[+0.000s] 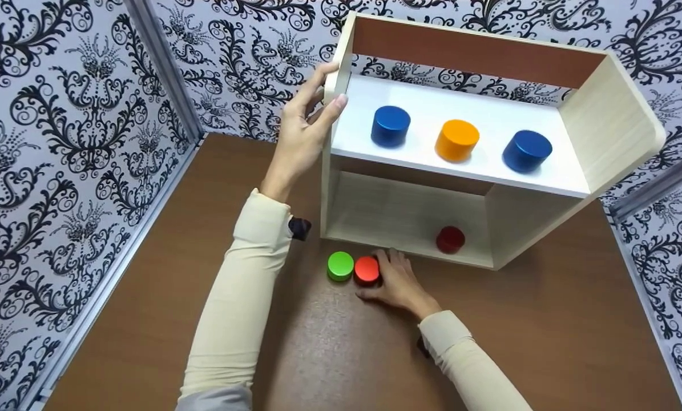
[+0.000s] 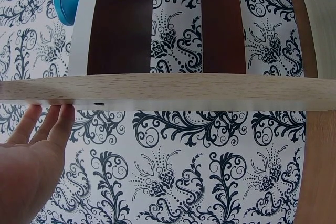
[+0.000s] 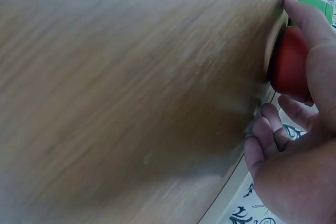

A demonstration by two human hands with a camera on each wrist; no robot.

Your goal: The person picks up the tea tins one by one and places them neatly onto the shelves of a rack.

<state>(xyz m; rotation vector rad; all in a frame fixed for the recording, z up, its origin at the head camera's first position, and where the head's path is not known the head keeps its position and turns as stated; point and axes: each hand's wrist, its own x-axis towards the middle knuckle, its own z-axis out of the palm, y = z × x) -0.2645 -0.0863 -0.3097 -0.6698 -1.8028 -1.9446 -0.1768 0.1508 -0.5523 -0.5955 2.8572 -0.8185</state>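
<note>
My left hand [image 1: 306,128] holds the left side panel of a wooden shelf unit [image 1: 620,114], its thumb at the front edge and fingers along the outer side. In the left wrist view, fingertips [image 2: 65,111] touch that panel [image 2: 210,88]. On the table in front of the unit, a red cylinder [image 1: 367,270] stands beside a light green cylinder [image 1: 341,266]. My right hand [image 1: 400,282] is low around the red cylinder, thumb on the near side and index finger at its right. The thumb covers part of the red cylinder [image 3: 291,64] in the right wrist view.
On the white upper shelf [image 1: 489,120] stand a blue cylinder [image 1: 390,127], an orange one [image 1: 457,140] and another blue one [image 1: 527,151]. A dark red cylinder [image 1: 450,240] sits on the lower shelf. Patterned wall panels [image 1: 89,142] enclose the brown table [image 1: 546,331].
</note>
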